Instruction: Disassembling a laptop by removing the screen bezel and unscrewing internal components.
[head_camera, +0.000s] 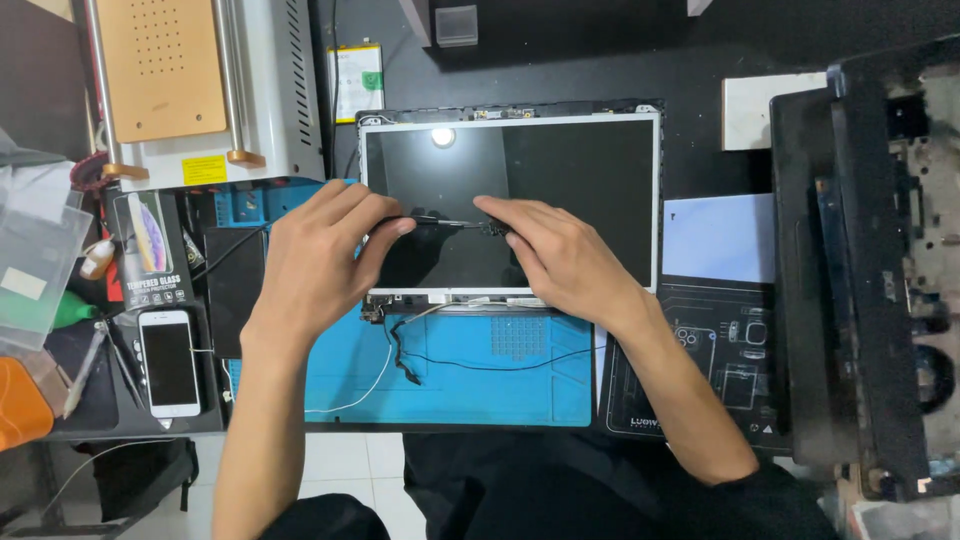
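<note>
A bare laptop display panel (580, 170) with a silver frame lies flat on a blue work mat (480, 385). My left hand (315, 265) grips a thin black-handled screwdriver (440, 221) whose tip points right. My right hand (555, 255) pinches a small dark part (494, 229) at the tool's tip, above the lower middle of the screen. Both hands hover over the panel. Thin black and white cables (420, 355) trail from the panel's lower left corner across the mat.
A disassembled black laptop chassis (860, 270) stands at the right. A white phone (168, 362) and a screen-protector box (150, 250) lie at the left, below a white machine with an orange plate (160, 70). A dark printed mat (720, 370) and pale blue sheet (720, 238) sit right of the panel.
</note>
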